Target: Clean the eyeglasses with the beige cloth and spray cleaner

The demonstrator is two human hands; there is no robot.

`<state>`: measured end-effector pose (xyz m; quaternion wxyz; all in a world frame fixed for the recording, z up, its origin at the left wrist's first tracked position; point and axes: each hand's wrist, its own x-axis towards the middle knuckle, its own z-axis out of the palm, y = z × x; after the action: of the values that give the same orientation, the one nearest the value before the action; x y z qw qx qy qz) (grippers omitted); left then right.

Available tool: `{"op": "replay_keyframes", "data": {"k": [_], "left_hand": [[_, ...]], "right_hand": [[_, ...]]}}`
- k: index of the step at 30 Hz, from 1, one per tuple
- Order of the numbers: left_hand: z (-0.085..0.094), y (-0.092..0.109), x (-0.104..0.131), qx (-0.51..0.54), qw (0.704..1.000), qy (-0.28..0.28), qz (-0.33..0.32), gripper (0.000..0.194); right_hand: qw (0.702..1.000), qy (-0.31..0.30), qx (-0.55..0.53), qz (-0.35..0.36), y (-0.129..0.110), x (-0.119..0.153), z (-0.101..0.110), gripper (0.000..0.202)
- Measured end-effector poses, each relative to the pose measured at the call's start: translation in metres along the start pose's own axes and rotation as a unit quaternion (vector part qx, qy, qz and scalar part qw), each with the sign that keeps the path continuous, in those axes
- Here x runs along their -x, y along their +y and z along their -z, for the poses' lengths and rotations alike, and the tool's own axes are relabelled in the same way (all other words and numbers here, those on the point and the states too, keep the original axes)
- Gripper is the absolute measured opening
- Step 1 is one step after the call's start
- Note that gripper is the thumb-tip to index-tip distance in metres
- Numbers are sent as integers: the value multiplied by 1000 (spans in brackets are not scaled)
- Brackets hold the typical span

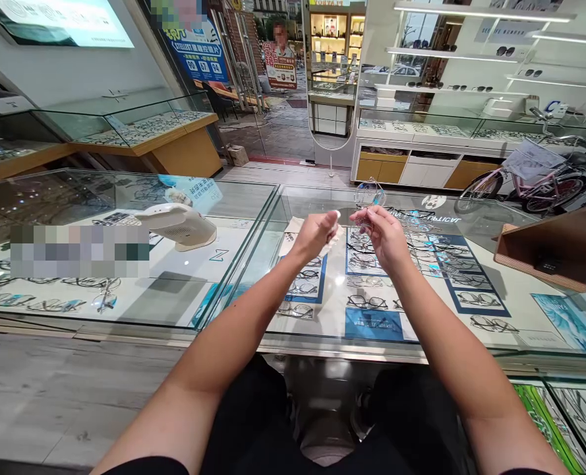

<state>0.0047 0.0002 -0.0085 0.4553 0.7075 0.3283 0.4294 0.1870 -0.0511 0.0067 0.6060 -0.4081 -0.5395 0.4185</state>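
Note:
Over the glass display counter (pixel 332 340), my left hand (pixel 317 234) is closed on a white cloth (pixel 334 241), whose edge shows below the fingers and by the thumb tip. Just to its right, apart from it, my right hand (pixel 382 234) pinches a pair of thin-rimmed eyeglasses (pixel 370 194). Clear lenses stick up above the fingers; the rest of the frame is partly hidden by the hand. Beyond and right of this hand, several eyeglasses (pixel 428 254) lie in a cluster. Under the glass, more eyeglasses (pixel 366 301) rest on blue and white cards.
A white device (pixel 181 224) stands on the left counter section. At the right is a brown wooden stand (pixel 544 254), tilted toward the edge. A round-ended mirror (pixel 331 125) stands beyond the counter, with a pink bicycle (pixel 534 175) at the far right.

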Motion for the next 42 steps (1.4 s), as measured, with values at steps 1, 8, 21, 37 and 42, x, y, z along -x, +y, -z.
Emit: {"op": "replay_keyframes", "data": {"k": [1, 8, 21, 37, 42], "left_hand": [[6, -2, -3, 7, 999, 39, -1, 78], [65, -42, -29, -150, 926, 346, 11, 29], [100, -80, -28, -293, 874, 355, 154, 22], [102, -90, -29, -313, 869, 324, 204, 42], [90, -75, -26, -328, 839, 415, 131, 58]], "right_hand": [[1000, 2, -5, -1, 0, 0, 1, 33], [1000, 9, -26, -5, 0, -2, 7, 34], [994, 19, -107, -23, -2, -1, 5, 29], [991, 18, -128, -32, -5, 0, 4, 26], [991, 25, -130, -37, -5, 0, 3, 27]]}}
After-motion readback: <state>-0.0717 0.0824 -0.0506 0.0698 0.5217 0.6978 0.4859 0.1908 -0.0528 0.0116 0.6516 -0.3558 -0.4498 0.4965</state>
